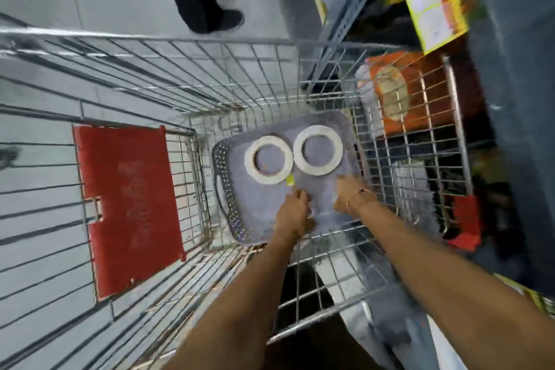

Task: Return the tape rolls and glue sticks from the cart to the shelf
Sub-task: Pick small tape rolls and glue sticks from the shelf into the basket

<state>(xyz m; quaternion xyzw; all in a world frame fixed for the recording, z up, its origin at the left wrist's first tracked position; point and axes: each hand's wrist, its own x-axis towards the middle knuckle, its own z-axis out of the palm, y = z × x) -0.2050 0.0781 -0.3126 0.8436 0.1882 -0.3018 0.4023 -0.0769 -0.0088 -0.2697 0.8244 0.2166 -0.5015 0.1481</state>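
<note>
Fingers of your left hand point(295, 210) pinch something small and yellow point(290, 180); right hand point(350, 194) grip unclear. Tape rolls point(268, 159) at 12 o'clock, lift each by its rim.

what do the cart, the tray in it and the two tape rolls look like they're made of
Cart: bare metal wire, shiny silver, seen in its thin welded grid.
Tray: probably plastic, grey with a matte look, with moulded holes along its rim.
Tape rolls: off-white, dull, likely paper tape; blur leaves it open.

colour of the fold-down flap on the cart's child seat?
Red plastic flap, with faint embossed lettering too blurred to read; seen in the head view.
</note>
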